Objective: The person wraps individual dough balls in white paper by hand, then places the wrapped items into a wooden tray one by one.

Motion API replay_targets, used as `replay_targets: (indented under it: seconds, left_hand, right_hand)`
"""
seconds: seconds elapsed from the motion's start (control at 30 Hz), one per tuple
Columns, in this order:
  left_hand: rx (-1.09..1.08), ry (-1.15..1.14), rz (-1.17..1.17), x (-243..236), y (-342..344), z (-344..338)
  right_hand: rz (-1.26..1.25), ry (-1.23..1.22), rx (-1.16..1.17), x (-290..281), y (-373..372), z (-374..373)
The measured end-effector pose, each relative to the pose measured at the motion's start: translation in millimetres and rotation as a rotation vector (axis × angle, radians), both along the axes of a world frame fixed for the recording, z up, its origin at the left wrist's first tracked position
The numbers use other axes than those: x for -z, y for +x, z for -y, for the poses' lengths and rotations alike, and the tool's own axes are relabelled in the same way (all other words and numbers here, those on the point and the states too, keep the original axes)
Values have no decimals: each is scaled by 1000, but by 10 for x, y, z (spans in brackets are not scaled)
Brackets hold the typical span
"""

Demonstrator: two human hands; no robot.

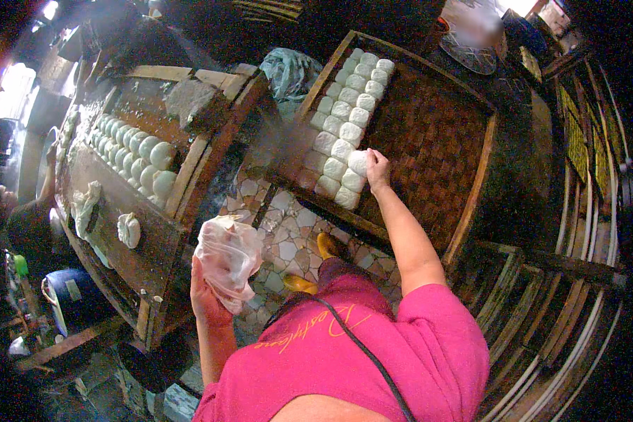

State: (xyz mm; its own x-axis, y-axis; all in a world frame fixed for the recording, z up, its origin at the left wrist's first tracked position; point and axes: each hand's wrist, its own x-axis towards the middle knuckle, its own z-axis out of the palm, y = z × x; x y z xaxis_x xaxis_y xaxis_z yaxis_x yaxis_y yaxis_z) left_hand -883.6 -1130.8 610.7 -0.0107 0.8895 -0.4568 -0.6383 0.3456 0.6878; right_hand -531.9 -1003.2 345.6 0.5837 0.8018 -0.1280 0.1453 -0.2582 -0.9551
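Note:
My left hand (209, 302) holds a thin, wet white cloth (228, 257) bunched over its palm and fingers, above the tiled floor. My right hand (378, 171) reaches out to a soft white block (359, 162), which looks like tofu, with its fingers closed on the right side. That block sits at the right edge of several rows of similar white blocks (342, 149) set close together. They lie along the left side of a wooden-framed tray (429, 162) with a woven base. The underside of the gripped block is hidden.
On the left, a wooden table (155, 239) bears rows of rounded white bundles (137, 155), crumpled cloths (86, 207) and a stone-like slab (193, 102). Another person's arm (49, 172) shows beyond it. A blue barrel (70, 295) stands lower left; wooden racks (541, 309) stand right.

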Motion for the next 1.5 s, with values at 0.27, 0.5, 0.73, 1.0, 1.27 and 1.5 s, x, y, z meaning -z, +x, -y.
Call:
replay_targets:
  seconds: [0.27, 0.5, 0.73, 1.0, 1.27, 1.5]
  left_hand:
    - [-47, 83, 13, -121, -503, 187]
    - [-390, 121, -63, -423, -1407, 566]
    - [-585, 476, 16, -388, -2569, 1151]
    - [-798, 537, 93, -221, -3307, 1756]
    - [-1063, 553, 116, 92, -3510, 2650]
    - [-1091, 563, 188, 167, -3524, 2849]
  right_hand:
    - [555, -47, 36, -20, -93, 2]
    - [352, 175, -116, 410, -379, 295]
    - [363, 458, -240, -1261, -1834, -85]
    - [568, 1029, -1588, -2955, -5427, -76]
    - [1629, 996, -1852, -2613, -6898, -906]
    - [1059, 505, -2112, -2692, -7020, -653]
